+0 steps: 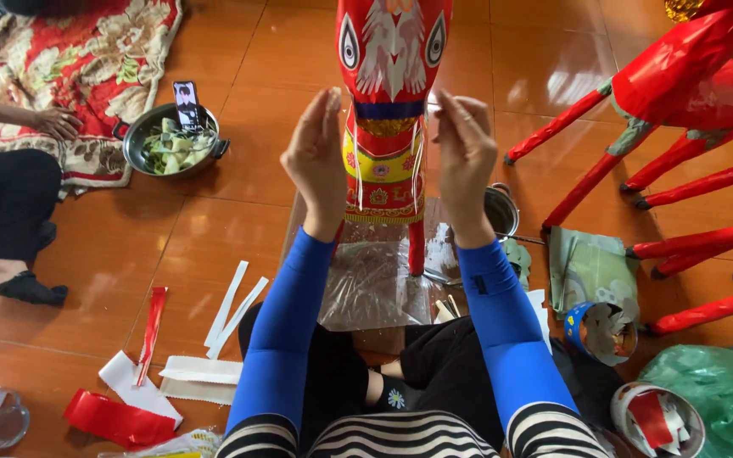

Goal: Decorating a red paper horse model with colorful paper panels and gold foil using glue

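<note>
Hands are framing the red paper horse figure [390, 110] standing on the tiled floor [239, 220]: left hand [320, 157] fingers pressed together, right hand [464, 153] fingers seemingly pinching thin white strands to steady them.

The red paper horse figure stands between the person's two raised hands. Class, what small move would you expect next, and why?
Probably both hands close in on the horse figure. The left hand and right hand are raised on either side of its decorated chest, fingers pinched, seemingly not yet touching it. Thin white strips hang down its front, so pressing or smoothing trim there seems likely, though I cannot tell what the fingers hold.
</note>
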